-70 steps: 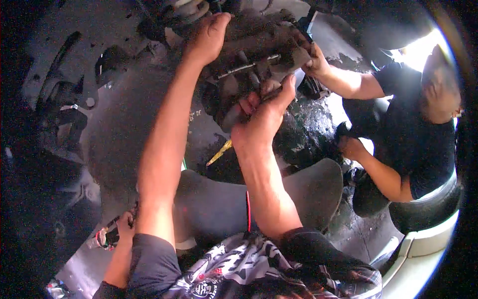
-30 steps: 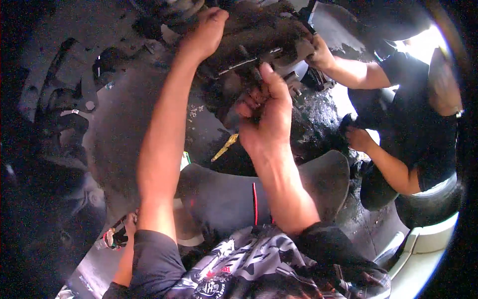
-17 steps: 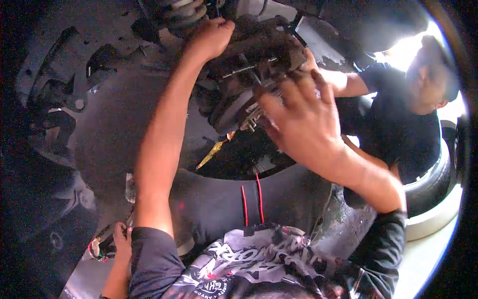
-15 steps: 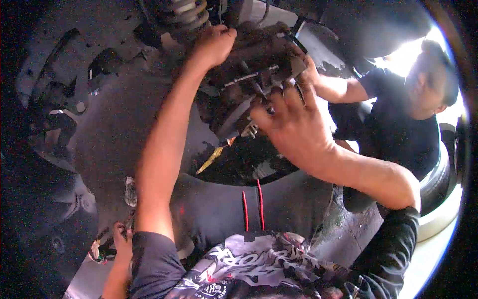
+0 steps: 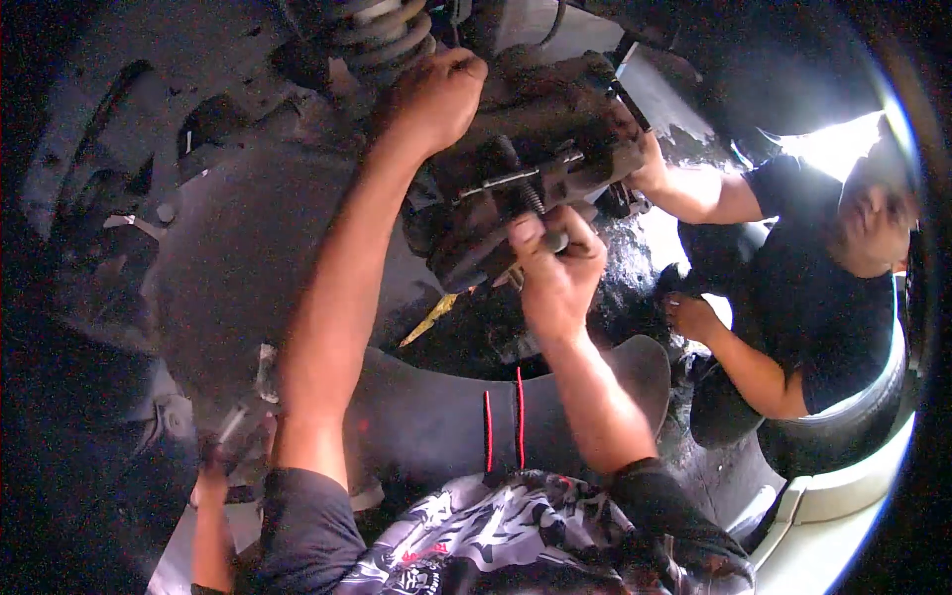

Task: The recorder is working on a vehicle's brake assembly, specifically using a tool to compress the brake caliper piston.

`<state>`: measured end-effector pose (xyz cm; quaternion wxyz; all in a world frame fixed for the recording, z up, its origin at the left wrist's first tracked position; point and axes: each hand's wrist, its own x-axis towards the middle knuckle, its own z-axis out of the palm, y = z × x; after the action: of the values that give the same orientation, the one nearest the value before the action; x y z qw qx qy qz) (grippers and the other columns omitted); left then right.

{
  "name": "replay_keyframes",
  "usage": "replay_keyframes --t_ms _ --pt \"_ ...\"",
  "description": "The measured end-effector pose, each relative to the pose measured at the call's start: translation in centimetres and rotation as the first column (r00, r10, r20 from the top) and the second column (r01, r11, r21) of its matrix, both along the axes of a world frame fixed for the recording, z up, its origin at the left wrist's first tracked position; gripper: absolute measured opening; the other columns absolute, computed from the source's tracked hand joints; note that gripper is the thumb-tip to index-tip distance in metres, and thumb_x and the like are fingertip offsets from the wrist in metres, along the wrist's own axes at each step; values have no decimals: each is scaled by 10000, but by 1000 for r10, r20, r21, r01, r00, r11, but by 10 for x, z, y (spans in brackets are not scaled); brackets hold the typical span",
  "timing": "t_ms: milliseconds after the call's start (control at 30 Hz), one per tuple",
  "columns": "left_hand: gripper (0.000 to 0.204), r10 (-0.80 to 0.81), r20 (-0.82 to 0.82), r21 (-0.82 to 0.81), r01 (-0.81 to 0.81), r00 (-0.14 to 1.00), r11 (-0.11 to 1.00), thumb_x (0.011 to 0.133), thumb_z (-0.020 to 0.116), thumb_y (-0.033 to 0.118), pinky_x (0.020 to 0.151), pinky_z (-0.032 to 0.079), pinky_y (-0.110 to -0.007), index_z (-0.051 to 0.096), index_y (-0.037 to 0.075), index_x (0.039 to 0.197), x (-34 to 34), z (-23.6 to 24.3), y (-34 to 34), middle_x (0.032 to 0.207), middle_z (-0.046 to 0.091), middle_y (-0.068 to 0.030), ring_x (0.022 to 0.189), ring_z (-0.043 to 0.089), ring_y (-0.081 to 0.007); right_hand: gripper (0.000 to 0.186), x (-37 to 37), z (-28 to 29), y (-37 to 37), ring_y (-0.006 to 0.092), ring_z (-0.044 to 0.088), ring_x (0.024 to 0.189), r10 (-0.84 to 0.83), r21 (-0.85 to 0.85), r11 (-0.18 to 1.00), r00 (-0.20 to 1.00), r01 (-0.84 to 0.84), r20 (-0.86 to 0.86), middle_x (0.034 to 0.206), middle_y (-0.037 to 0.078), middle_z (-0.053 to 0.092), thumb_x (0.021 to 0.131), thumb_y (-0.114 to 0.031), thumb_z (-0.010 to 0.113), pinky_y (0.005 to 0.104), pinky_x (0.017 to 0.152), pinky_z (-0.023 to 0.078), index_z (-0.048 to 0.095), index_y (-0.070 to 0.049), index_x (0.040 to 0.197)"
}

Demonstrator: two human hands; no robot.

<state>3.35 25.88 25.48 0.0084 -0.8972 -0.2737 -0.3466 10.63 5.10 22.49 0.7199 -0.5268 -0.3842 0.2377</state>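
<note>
My left hand is closed in a fist over a dark, grimy metal assembly, just below a coil spring. What its fingers hold, if anything, is hidden. Lower and to the right, my right hand is closed around the lower end of a threaded rod, with the thumb on one side and curled fingers on the other. The rod's rounded dark tip pokes out between them. Its upper part runs up past a thin, shiny metal edge on the assembly.
At right crouches a co-worker, one hand at the assembly's right side, the other lower down. Another person's blurred hand is at lower left beside a pale stick-like object. A yellow strip hangs below the assembly.
My right hand has turned and drawn its spread fingers in around the rod's end. My left fist has shifted slightly right. The co-worker's second hand has come into view.
</note>
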Motion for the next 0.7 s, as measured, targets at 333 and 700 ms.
replay_keyframes --t_ms 333,700 --pt "233 -8 106 -413 52 994 909 912 411 178 877 476 -469 571 10 915 -2 -1 22 1074 627 -223 1004 600 -418 307 3 4 -7 202 584 791 351 89 927 766 -363 -539 891 34 581 907 -335 690 344 722 506 539 -124 1071" --pt "329 5 66 -368 20 998 930 905 416 233 912 464 -490 638 5 988 2 -1 22 1112 632 -258 1026 587 -460 273 28 45 -31 304 568 1061 82 -72 997 -562 41 823 1088 106 558 837 -290 559 518 1021 380 640 -147 1055"
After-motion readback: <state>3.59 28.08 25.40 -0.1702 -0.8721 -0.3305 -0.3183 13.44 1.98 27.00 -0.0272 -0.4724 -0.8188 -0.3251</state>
